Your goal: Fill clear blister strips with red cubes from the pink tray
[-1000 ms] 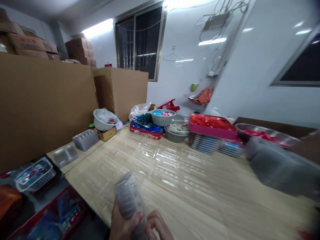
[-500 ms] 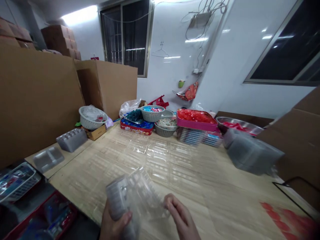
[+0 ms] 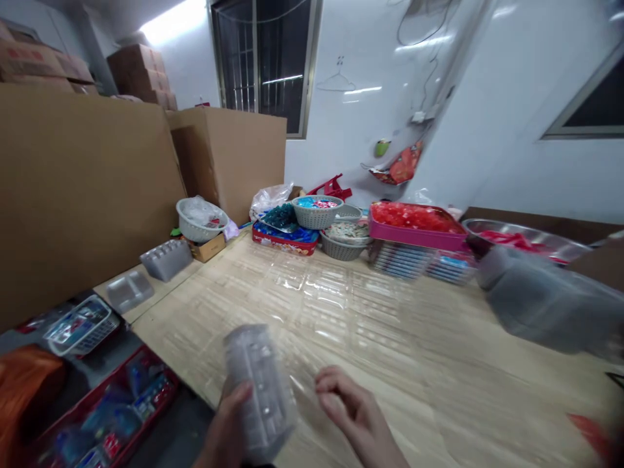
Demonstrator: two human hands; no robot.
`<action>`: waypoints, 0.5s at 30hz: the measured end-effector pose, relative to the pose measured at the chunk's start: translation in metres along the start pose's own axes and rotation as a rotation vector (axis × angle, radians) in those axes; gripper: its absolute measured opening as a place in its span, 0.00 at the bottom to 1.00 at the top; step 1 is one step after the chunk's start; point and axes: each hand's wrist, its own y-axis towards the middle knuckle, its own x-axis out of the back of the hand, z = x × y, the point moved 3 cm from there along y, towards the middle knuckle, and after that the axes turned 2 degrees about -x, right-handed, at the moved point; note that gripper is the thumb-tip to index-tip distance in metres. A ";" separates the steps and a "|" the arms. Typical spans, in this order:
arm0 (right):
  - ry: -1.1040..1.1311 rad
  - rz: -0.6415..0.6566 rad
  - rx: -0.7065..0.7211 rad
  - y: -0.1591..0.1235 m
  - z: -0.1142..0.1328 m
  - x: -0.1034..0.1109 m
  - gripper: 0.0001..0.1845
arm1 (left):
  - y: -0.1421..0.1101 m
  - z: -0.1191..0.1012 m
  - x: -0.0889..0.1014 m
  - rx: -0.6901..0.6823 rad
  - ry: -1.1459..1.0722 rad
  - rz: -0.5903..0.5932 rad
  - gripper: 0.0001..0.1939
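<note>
A stack of nested clear plastic trays stands tilted in my left hand, whose thumb presses on its near left side. To the right of the stack, my right hand hovers over the table with its fingers curled in towards the thumb. No tray can be seen between those fingers, though motion blurs the spot. Rows of clear plastic trays lie flat across the tabletop beyond both hands, their edges hard to make out against the pale surface.
Along the back stand a grey basket, a pink tin of red pieces and a steel bowl. Grey-looking plastic tray stacks sit at right. Cardboard walls the left side. Below the left table edge is a red crate.
The view has swung right. The single tray that was stretched between my hands no longer shows there; my right hand is apart from the stack, which my left hand has turned more upright.
</note>
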 end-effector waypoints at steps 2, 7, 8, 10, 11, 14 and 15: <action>0.112 0.134 0.074 -0.010 0.019 -0.028 0.15 | 0.001 0.002 -0.006 -0.051 0.021 0.054 0.25; 0.212 0.147 0.142 -0.019 0.019 -0.060 0.19 | -0.001 0.004 -0.006 -0.150 0.159 -0.027 0.22; 0.214 0.143 0.136 -0.018 0.016 -0.060 0.19 | -0.001 0.004 -0.007 -0.165 0.170 -0.027 0.22; 0.210 0.147 0.128 -0.018 0.011 -0.058 0.18 | -0.002 0.002 -0.011 -0.199 0.169 -0.005 0.21; 0.205 0.148 0.124 -0.018 0.010 -0.057 0.18 | -0.003 0.001 -0.014 -0.219 0.165 0.000 0.21; 0.189 0.127 0.129 -0.021 0.013 -0.052 0.18 | -0.006 0.000 -0.021 -0.249 0.171 -0.014 0.18; 0.184 0.113 0.135 -0.023 0.014 -0.051 0.19 | -0.008 0.001 -0.022 -0.249 0.186 -0.026 0.19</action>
